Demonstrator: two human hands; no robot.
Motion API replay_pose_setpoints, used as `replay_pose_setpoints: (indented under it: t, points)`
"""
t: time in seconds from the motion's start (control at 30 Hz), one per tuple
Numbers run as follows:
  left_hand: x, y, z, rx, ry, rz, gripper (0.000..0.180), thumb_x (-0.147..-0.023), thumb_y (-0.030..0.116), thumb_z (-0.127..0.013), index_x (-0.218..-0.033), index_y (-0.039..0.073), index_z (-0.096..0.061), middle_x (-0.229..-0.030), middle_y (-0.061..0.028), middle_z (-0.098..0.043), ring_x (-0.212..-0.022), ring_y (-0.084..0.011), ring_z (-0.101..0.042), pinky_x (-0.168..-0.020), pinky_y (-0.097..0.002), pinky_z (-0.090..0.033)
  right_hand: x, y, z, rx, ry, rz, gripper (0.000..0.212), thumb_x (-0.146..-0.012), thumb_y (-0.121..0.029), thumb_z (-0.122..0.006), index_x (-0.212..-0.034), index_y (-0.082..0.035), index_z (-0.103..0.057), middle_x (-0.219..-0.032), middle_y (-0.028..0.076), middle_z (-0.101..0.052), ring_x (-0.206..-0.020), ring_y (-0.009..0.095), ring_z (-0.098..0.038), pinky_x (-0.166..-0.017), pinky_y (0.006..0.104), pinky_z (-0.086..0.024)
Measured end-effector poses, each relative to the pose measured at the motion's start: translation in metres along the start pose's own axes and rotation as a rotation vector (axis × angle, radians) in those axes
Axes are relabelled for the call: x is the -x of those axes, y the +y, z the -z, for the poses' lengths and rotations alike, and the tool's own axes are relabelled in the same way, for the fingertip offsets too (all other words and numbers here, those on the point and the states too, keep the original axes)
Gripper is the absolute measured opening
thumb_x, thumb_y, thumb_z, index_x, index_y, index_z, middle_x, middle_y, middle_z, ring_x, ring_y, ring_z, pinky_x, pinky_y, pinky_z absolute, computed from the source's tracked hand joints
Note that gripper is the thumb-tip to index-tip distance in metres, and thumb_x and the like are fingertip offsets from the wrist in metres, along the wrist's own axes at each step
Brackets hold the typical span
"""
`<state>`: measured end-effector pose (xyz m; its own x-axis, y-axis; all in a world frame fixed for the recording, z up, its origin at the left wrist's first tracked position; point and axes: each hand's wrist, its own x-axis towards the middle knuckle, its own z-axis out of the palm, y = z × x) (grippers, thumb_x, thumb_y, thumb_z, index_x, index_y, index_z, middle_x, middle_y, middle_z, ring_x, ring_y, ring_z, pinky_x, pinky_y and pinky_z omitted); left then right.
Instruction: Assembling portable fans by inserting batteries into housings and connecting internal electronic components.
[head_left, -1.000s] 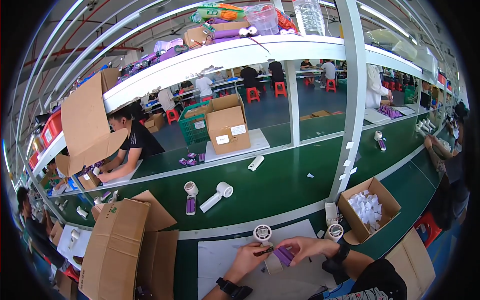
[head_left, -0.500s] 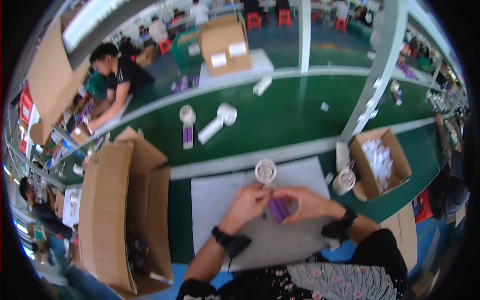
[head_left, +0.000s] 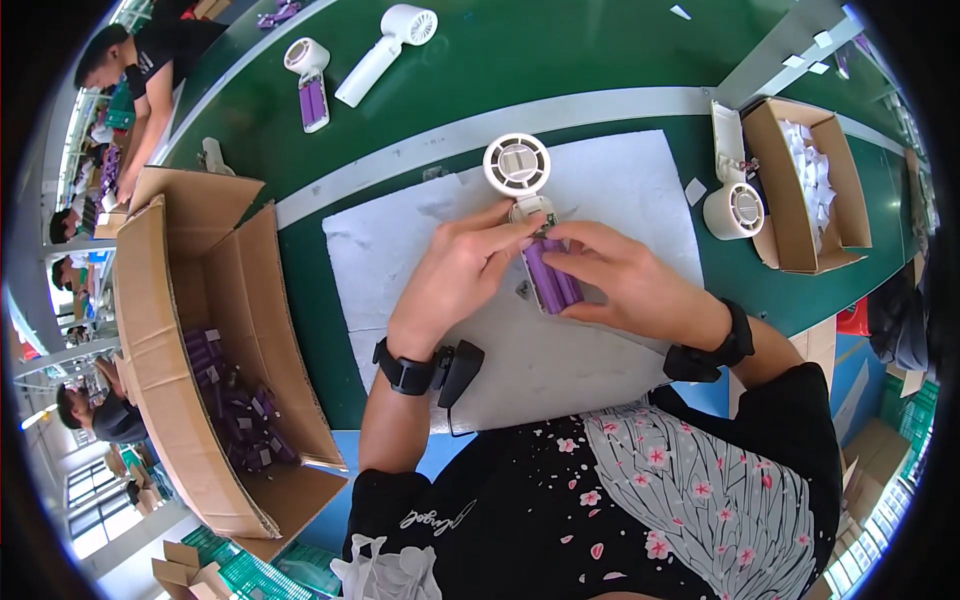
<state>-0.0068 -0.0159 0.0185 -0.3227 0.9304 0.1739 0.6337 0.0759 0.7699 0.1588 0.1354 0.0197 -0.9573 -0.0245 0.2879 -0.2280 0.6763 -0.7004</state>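
Note:
A white handheld fan [head_left: 517, 165] with a round slotted head lies on the white work mat in front of me. Its handle is uncovered, and a purple battery pack [head_left: 550, 278] of side-by-side cells sits at it. My left hand [head_left: 450, 268] is closed, pinching at the fan's neck, just above the cells. The fingers of my right hand [head_left: 628, 275] are closed about the pack's right side, with the index finger and thumb near its upper end. A small green circuit board [head_left: 548, 222] shows between the fingertips; fine wiring there is mostly hidden.
At the left stands a tall open carton [head_left: 150, 330] with several purple battery packs [head_left: 245, 415] inside. To the right are another opened fan [head_left: 735, 208] and a box of white pieces [head_left: 808, 175]. Two fans [head_left: 375, 55] lie beyond the metal rail [head_left: 430, 150]. A co-worker [head_left: 150, 90] sits far left.
My view has tilted down, bringing the mat and the carton's packs into clearer sight. The pack stays at the fan, and my right fingertips have shifted toward its upper end.

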Motion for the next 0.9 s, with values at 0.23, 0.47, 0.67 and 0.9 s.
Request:
replay_pose_setpoints:
  t: [0.23, 0.47, 0.67, 0.9]
  points:
    - [-0.002, 0.004, 0.003, -0.002, 0.004, 0.025, 0.032, -0.081, 0.001, -0.068, -0.111, 0.008, -0.068, -0.113, -0.0203, -0.064, -0.088, -0.0339, -0.067, -0.074, -0.0319, -0.053, 0.000, -0.006, -0.005, 0.104, 0.037, -0.018, 0.047, -0.061, -0.002, -0.081, -0.102, -0.004, -0.058, -0.125, 0.019, -0.055, -0.097, 0.034, -0.060, -0.079, 0.0374, -0.053]
    - [-0.004, -0.003, 0.003, 0.040, 0.025, 0.049, 0.032, -0.078, 0.005, -0.072, -0.110, 0.010, -0.070, -0.111, -0.0209, -0.065, -0.086, -0.0317, -0.069, -0.073, -0.0310, -0.053, -0.002, -0.008, -0.008, 0.136, 0.062, -0.050, 0.041, -0.060, -0.001, -0.080, -0.092, -0.006, -0.055, -0.126, 0.020, -0.056, -0.095, 0.034, -0.060, -0.079, 0.0382, -0.053]
    - [-0.003, -0.001, 0.001, 0.076, 0.060, 0.042, 0.031, -0.076, 0.005, -0.072, -0.107, 0.007, -0.070, -0.106, -0.0179, -0.067, -0.078, -0.0303, -0.068, -0.069, -0.0307, -0.053, -0.001, -0.007, -0.006, 0.104, 0.021, -0.058, 0.038, -0.061, 0.002, -0.078, -0.087, -0.006, -0.052, -0.127, 0.020, -0.055, -0.096, 0.034, -0.059, -0.079, 0.0379, -0.052]
    - [-0.009, 0.000, 0.005, 0.088, -0.023, 0.093, 0.043, -0.067, 0.008, -0.082, -0.108, 0.006, -0.070, -0.100, -0.0160, -0.070, -0.076, -0.0186, -0.069, -0.071, -0.0275, -0.054, -0.005, -0.012, -0.008, 0.042, 0.061, -0.162, 0.045, -0.061, 0.004, -0.077, -0.096, -0.006, -0.049, -0.123, 0.016, -0.050, -0.101, 0.036, -0.057, -0.081, 0.0392, -0.052]
